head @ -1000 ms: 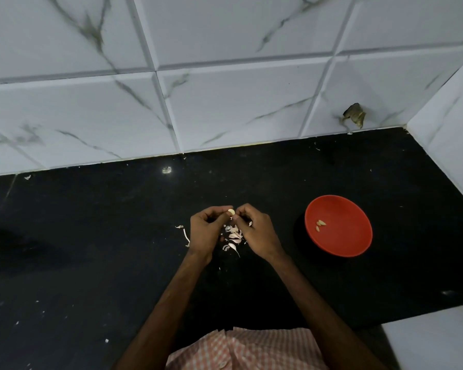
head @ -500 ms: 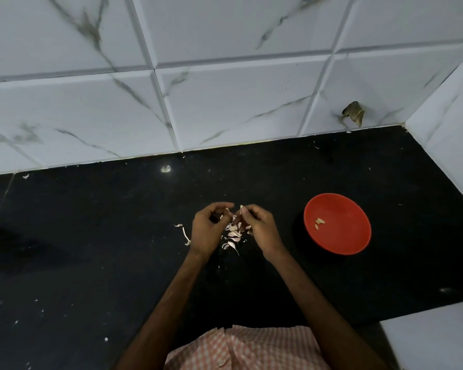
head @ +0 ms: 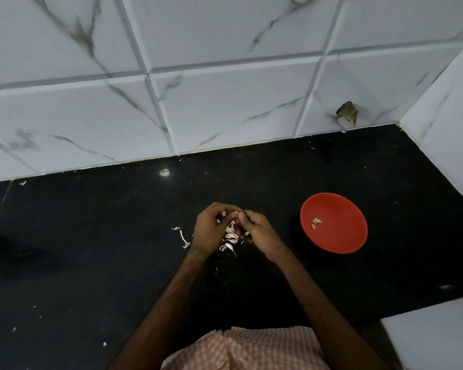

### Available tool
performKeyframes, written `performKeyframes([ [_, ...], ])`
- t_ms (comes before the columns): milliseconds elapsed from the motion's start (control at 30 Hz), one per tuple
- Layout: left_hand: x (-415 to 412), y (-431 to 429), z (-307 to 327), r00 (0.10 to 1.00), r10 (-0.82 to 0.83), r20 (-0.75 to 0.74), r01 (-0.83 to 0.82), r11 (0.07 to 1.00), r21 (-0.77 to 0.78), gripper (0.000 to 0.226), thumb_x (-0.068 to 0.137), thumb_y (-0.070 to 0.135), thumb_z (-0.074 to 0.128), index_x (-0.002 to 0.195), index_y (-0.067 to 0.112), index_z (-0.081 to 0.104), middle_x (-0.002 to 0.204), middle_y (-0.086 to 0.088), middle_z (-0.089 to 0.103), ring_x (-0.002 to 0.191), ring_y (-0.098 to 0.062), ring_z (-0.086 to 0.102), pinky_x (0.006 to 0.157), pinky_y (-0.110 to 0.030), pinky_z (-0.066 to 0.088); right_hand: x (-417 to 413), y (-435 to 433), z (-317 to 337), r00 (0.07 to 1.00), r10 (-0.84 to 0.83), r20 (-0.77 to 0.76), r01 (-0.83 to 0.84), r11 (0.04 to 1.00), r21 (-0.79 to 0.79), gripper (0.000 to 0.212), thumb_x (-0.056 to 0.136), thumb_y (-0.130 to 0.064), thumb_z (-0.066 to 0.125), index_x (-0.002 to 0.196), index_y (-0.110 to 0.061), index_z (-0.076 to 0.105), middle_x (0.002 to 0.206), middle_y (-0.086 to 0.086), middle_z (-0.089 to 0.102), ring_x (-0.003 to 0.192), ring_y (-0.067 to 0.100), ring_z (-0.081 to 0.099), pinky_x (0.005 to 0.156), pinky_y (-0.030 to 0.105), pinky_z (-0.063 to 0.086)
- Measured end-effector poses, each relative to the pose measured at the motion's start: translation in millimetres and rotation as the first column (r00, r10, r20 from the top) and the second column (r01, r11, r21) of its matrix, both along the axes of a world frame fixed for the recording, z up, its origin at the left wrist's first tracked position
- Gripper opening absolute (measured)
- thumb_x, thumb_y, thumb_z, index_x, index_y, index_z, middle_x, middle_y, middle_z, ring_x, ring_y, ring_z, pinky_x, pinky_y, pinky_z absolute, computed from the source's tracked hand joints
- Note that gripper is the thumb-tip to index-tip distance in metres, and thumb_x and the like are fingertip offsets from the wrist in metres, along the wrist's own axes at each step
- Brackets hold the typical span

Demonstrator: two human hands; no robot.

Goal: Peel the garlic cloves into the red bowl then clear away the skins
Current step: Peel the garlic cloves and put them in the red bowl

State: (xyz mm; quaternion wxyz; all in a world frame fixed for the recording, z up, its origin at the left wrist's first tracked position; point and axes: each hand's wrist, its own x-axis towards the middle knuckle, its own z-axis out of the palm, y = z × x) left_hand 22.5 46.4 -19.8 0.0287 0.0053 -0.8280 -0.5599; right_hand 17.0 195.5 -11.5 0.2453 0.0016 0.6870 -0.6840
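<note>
Left hand [head: 210,228] and right hand [head: 257,229] drawn closer together | both grips pinch garlic clove [head: 223,213] | skins [head: 231,236] beneath unchanged

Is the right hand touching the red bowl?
Apart. The head view shows bare black counter between the right hand and the red bowl.

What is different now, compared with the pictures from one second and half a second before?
The left hand and right hand drew their fingertips slightly apart, then brought them together again above the garlic skins. The pale clove seen between them a second ago is now hidden in their grip. The red bowl, its peeled cloves and the black counter stayed unchanged.
</note>
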Motion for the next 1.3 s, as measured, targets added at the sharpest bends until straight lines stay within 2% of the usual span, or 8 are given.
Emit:
performKeyframes([
  [267,3,-8,-7,0.986,0.140,0.085,-0.149,0.983,0.105,0.006,0.089,0.016,0.073,0.092,0.016,0.077,0.090,0.005,0.076,0.086,-0.010,0.070,0.082,-0.034,0.058,0,2,-10,0.993,0.009,-0.114,0.005,0.993,0.122,0.019,0.104,-0.017,0.051,0.088,-0.012,0.062,0.072,-0.003,0.065,0.059,0.004,0.054,0.055,0.014,0.042],
  [433,5,-6,-7,0.981,0.159,0.107,-0.170,0.979,0.109,0.006,0.088,0.017,0.073,0.092,0.015,0.077,0.089,0.005,0.076,0.085,-0.007,0.070,0.080,-0.030,0.057,-4,3,-19,0.963,-0.029,-0.268,0.103,0.959,0.263,0.014,0.099,-0.019,0.059,0.089,-0.013,0.067,0.078,0.000,0.071,0.067,0.009,0.063,0.071,0.034,0.054],
  [633,4,-5,-10,0.975,0.176,0.136,-0.202,0.957,0.208,0.006,0.088,0.016,0.074,0.092,0.012,0.076,0.088,-0.001,0.076,0.087,-0.014,0.072,0.080,-0.030,0.056,0,1,-14,0.932,-0.008,-0.364,0.097,0.969,0.228,0.014,0.099,-0.018,0.060,0.089,-0.011,0.068,0.076,-0.003,0.070,0.066,0.002,0.061,0.068,0.027,0.052],
  [767,7,-4,-9,0.953,0.197,0.229,-0.277,0.872,0.404,0.008,0.090,0.016,0.071,0.092,0.009,0.075,0.087,-0.009,0.074,0.085,-0.021,0.069,0.080,-0.037,0.057,0,0,-12,0.928,0.019,-0.373,0.068,0.973,0.219,0.014,0.098,-0.019,0.062,0.087,-0.012,0.068,0.077,-0.002,0.070,0.066,0.002,0.060,0.068,0.024,0.050],
  [900,9,-6,-4,0.930,0.184,0.317,-0.331,0.794,0.510,0.017,0.094,0.013,0.065,0.102,0.000,0.071,0.073,-0.004,0.066,0.063,-0.008,0.061,0.058,-0.022,0.050,0,2,-15,0.940,0.012,-0.342,0.075,0.967,0.242,0.015,0.096,-0.022,0.064,0.085,-0.015,0.070,0.077,-0.001,0.071,0.066,0.004,0.062,0.068,0.027,0.052],
  [1067,9,-6,-9,0.916,0.194,0.351,-0.359,0.786,0.503,0.015,0.094,0.011,0.064,0.103,0.002,0.072,0.068,0.001,0.064,0.054,-0.003,0.052,0.047,-0.015,0.043,-6,11,-34,0.944,0.094,-0.317,0.091,0.848,0.522,0.012,0.086,-0.030,0.077,0.090,-0.023,0.068,0.084,-0.010,0.071,0.078,0.001,0.067,0.078,0.031,0.057],
  [1200,8,-6,-10,0.922,0.154,0.356,-0.331,0.791,0.514,0.013,0.093,0.012,0.066,0.102,0.009,0.075,0.087,-0.011,0.073,0.071,-0.015,0.061,0.062,-0.025,0.050,-2,7,-27,0.896,0.047,-0.442,0.172,0.880,0.442,0.012,0.091,-0.009,0.069,0.098,-0.018,0.070,0.088,-0.010,0.072,0.083,0.002,0.069,0.080,0.032,0.059],
  [1300,7,-4,-9,0.926,0.142,0.351,-0.310,0.815,0.490,0.013,0.093,0.012,0.065,0.102,0.011,0.075,0.083,-0.004,0.072,0.069,-0.011,0.061,0.062,-0.026,0.050,0,1,-16,0.843,-0.024,-0.537,0.258,0.894,0.366,0.005,0.094,-0.011,0.066,0.097,-0.013,0.070,0.078,-0.008,0.069,0.071,0.006,0.068,0.070,0.027,0.057],
])
